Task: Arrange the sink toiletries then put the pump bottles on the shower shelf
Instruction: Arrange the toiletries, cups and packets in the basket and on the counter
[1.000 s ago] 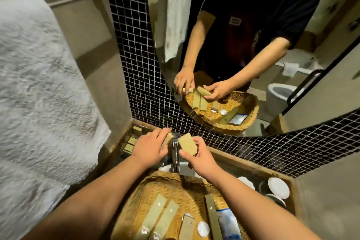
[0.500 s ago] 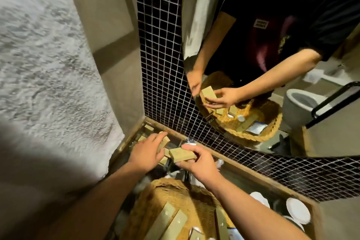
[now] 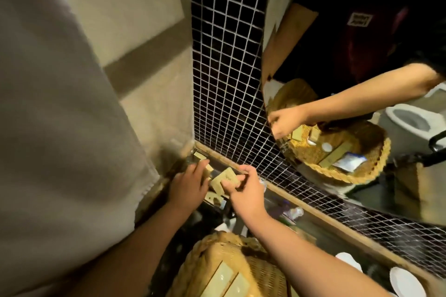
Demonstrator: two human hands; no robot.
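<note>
Both hands shifted toward corner beyond basket [image 3: 217, 248]: right hand [image 3: 243, 190] grasps packet [image 3: 223, 179], left hand [image 3: 187, 187] presses packets there; pump bottles untouched.

My right hand [image 3: 243, 190] pinches a small tan box [image 3: 223, 179]; just left of it my left hand [image 3: 188, 188] rests, seemingly on similar boxes [image 3: 205, 166].

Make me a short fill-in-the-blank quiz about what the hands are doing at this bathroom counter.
1. The right hand pinches a small tan ____.
2. The left hand reaches toward the counter's back ____ corner.
3. The wicker basket sits ____ to the camera than both hands.
4. A white ____ hangs at the left.

Missing words: packet; left; nearer; towel
</note>
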